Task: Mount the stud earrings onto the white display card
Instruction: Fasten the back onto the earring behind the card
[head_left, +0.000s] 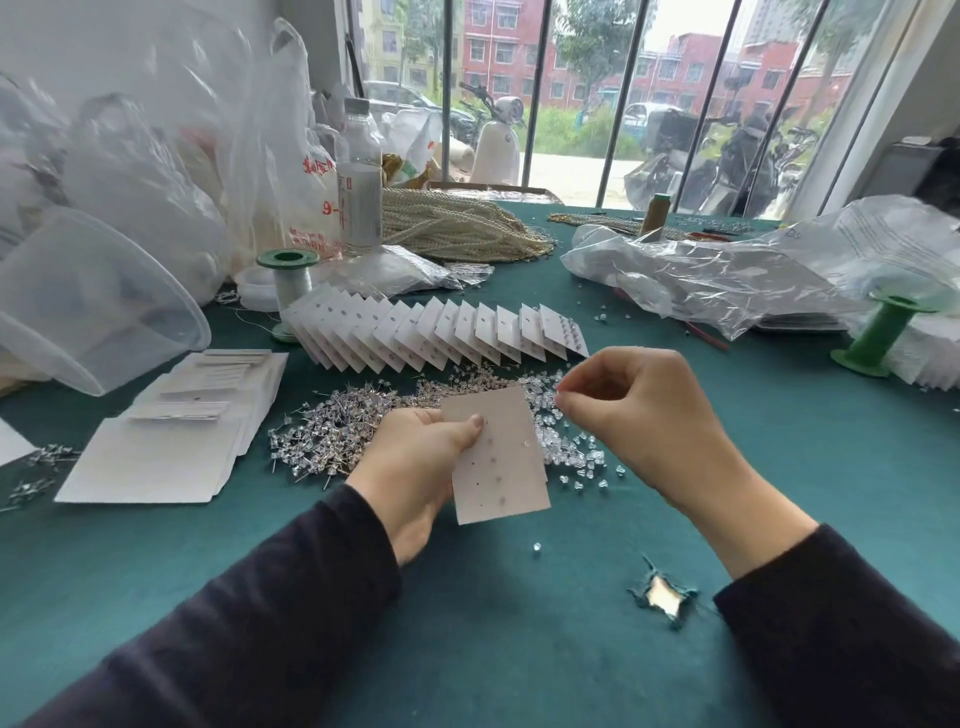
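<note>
Nearest item: green table cloth (467, 597), showing a tear (662, 597) at near right, with one stray clear piece (536, 548) lying to its left. Next: left hand (415, 467) gripping the white display card (498, 457) by its left edge, thumb pressing on the face, and holding the card tilted above the cloth. A few studs are sitting in the card's right column, while the left-column holes are showing bare. Right hand (644, 415), just right of the card's far corner, is pinching thumb and forefinger together on a small piece, too tiny to identify. Beneath the hands: stud earrings (332, 431) lying heaped to the left, clear backs (571, 452) lying scattered to the right. Handling note, as judgement: the step is calling for a steady card, the post lined up square with one bare hole, and a straight push so the card is not creasing. Further left: blank cards (171, 441) lying stacked. Far: finished cards (441, 332) standing fanned in a row.
</note>
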